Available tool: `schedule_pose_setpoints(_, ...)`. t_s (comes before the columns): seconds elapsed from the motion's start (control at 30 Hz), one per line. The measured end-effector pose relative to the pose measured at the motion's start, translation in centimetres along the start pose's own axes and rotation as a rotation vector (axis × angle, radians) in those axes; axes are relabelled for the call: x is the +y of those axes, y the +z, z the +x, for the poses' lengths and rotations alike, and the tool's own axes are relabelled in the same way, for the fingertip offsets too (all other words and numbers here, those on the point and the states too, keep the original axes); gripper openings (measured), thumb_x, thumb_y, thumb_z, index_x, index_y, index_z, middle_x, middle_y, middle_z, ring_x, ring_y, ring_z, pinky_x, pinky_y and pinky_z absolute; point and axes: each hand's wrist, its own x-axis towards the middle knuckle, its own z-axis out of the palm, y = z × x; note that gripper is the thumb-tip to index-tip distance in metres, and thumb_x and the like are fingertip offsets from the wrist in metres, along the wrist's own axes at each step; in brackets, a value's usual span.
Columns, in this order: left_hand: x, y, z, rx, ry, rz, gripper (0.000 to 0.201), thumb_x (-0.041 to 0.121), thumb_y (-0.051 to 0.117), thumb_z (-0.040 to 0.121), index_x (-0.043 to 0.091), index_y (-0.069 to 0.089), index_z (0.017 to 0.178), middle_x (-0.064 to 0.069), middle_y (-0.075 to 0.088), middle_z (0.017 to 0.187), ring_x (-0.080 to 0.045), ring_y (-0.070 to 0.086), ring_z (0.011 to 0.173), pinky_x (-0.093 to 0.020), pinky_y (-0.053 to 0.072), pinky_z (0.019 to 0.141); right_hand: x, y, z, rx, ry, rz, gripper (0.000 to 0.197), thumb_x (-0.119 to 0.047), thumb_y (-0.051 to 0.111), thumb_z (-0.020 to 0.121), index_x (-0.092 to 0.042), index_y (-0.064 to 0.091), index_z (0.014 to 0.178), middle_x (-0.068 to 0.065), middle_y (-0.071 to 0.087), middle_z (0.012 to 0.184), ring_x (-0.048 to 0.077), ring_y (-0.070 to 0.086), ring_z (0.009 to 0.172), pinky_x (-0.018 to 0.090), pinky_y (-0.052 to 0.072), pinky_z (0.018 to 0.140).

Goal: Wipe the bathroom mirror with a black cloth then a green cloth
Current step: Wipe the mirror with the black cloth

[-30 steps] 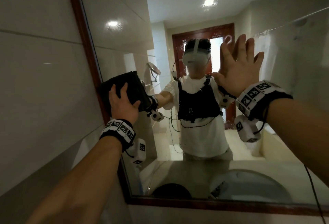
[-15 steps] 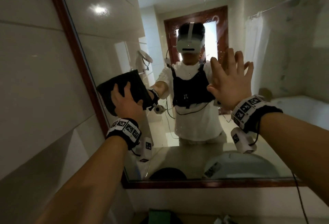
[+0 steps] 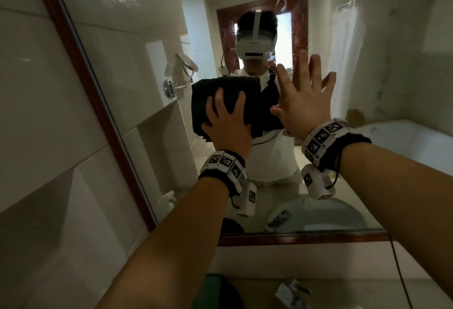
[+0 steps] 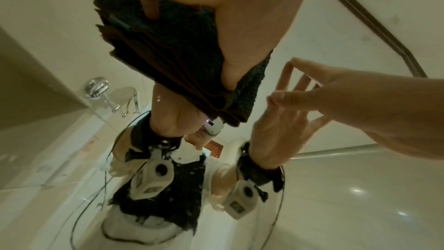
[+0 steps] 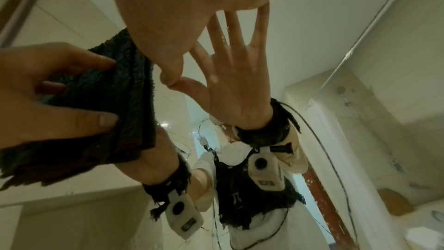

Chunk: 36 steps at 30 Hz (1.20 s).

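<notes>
A folded black cloth point(image 3: 232, 84) lies flat against the mirror point(image 3: 147, 63), near its middle. My left hand point(image 3: 226, 115) presses it to the glass with fingers spread over it; the left wrist view shows the cloth point(image 4: 182, 48) under that hand point(image 4: 216, 16). Just right of the cloth, my right hand point(image 3: 306, 92) rests flat on the glass, fingers spread, holding nothing. In the right wrist view the right hand point(image 5: 192, 7) meets its own reflection beside the cloth point(image 5: 115, 102). A green cloth point(image 3: 213, 289) lies on the counter below, partly hidden by my left forearm.
A dark wooden frame point(image 3: 81, 68) borders the mirror on the left and along the bottom. Tiled wall fills the left side. A black cable point(image 3: 402, 272) hangs from my right arm over the counter. A small wrapped item point(image 3: 291, 289) sits on the counter.
My left hand has slid the black cloth rightward from the mirror's left edge to its middle, close to the right hand. The right hand stays flat on the glass.
</notes>
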Motion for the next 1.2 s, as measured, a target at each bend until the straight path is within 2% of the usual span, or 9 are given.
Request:
schedule_pose_setpoints(0.1, -0.6, 0.3, 0.0, 0.031, 0.027, 0.003, 0.079, 0.041, 0.072, 0.082, 0.042, 0.029, 0.149, -0.008, 0.012, 0.162, -0.036, 0.011, 0.146, -0.065, 0.035, 0.101, 0.1, 0.2, -0.1, 0.014, -0.002, 0.005, 0.101, -0.061, 0.063, 0.083, -0.036, -0.003, 0.156, 0.011, -0.019, 0.163, 0.037, -0.017, 0.149, 0.066, -0.004, 0.114)
schedule_pose_setpoints(0.27, -2.6, -0.2, 0.0, 0.048, 0.069, 0.0, 0.079, 0.042, 0.073, 0.08, 0.042, 0.031, 0.148, -0.007, 0.016, 0.16, -0.035, 0.016, 0.144, -0.062, 0.038, 0.1, -0.3, 0.4, -0.6, 0.039, 0.002, 0.028, 0.097, -0.058, 0.064, 0.084, -0.034, 0.003, 0.156, 0.012, -0.014, 0.164, 0.037, -0.012, 0.15, 0.066, 0.001, 0.116)
schedule_pose_setpoints(0.37, -4.8, 0.0, -0.4, 0.061, 0.012, -0.032, 0.078, 0.046, 0.072, 0.08, 0.04, 0.033, 0.147, -0.008, 0.017, 0.159, -0.036, 0.019, 0.143, -0.061, 0.039, 0.099, -0.9, 0.2, -1.3, 0.083, 0.016, 0.05, 0.091, -0.05, 0.066, 0.085, -0.031, 0.012, 0.155, 0.013, -0.004, 0.165, 0.038, -0.003, 0.15, 0.065, 0.007, 0.117)
schedule_pose_setpoints(0.47, -8.1, 0.1, -1.1, 0.063, -0.068, -0.066, 0.079, 0.048, 0.072, 0.08, 0.038, 0.032, 0.147, -0.008, 0.015, 0.159, -0.036, 0.017, 0.144, -0.06, 0.038, 0.102, -2.1, 1.1, -3.1, 0.102, -0.045, 0.053, 0.088, -0.044, 0.068, 0.084, -0.029, 0.017, 0.155, 0.014, 0.001, 0.164, 0.038, 0.003, 0.15, 0.064, 0.01, 0.117)
schedule_pose_setpoints(0.6, -13.1, 0.2, -2.3, 0.067, -0.168, -0.105, 0.08, 0.043, 0.076, 0.078, 0.037, 0.033, 0.145, -0.007, 0.013, 0.159, -0.034, 0.016, 0.143, -0.056, 0.039, 0.104, -3.0, 3.3, -4.9, 0.019, -0.048, 0.033, 0.098, -0.051, 0.071, 0.08, -0.031, 0.012, 0.156, 0.014, -0.006, 0.164, 0.038, -0.005, 0.151, 0.068, 0.008, 0.116)
schedule_pose_setpoints(0.77, -17.5, 0.4, -3.3, 0.103, -0.182, -0.088, 0.081, 0.035, 0.08, 0.074, 0.03, 0.038, 0.143, -0.011, 0.02, 0.157, -0.035, 0.023, 0.141, -0.055, 0.042, 0.105, -3.0, 3.8, -5.0, 0.02, -0.038, 0.049, 0.104, -0.051, 0.073, 0.078, -0.032, 0.009, 0.156, 0.012, -0.011, 0.164, 0.036, -0.01, 0.15, 0.061, -0.002, 0.118)
schedule_pose_setpoints(0.9, -19.5, 0.6, -3.9, 0.094, -0.223, -0.114, 0.09, 0.03, 0.08, 0.074, 0.027, 0.031, 0.15, -0.014, 0.02, 0.157, -0.036, 0.021, 0.142, -0.056, 0.035, 0.111, -3.1, 4.1, -5.1, 0.048, -0.015, 0.037, 0.102, -0.05, 0.074, 0.078, -0.031, 0.012, 0.156, 0.013, -0.008, 0.165, 0.036, -0.008, 0.151, 0.058, -0.005, 0.117)
schedule_pose_setpoints(1.0, -20.4, 0.6, -4.7, 0.053, -0.265, -0.078, 0.098, 0.027, 0.08, 0.077, 0.031, 0.021, 0.154, -0.014, 0.018, 0.158, -0.035, 0.018, 0.143, -0.055, 0.038, 0.106, -3.1, 4.4, -5.1, 0.063, -0.021, 0.046, 0.102, -0.049, 0.075, 0.077, -0.03, 0.013, 0.156, 0.015, -0.005, 0.164, 0.038, -0.006, 0.151, 0.06, -0.002, 0.117)
schedule_pose_setpoints(1.2, -21.1, 2.0, -6.4, 0.081, -0.254, -0.071, 0.09, 0.019, 0.08, 0.075, 0.024, 0.03, 0.149, -0.014, 0.018, 0.158, -0.033, 0.019, 0.146, -0.047, 0.036, 0.11, -3.2, 4.9, -5.0, 0.071, -0.015, 0.051, 0.102, -0.047, 0.074, 0.079, -0.03, 0.011, 0.156, 0.016, -0.005, 0.164, 0.04, -0.005, 0.15, 0.064, 0.001, 0.117)
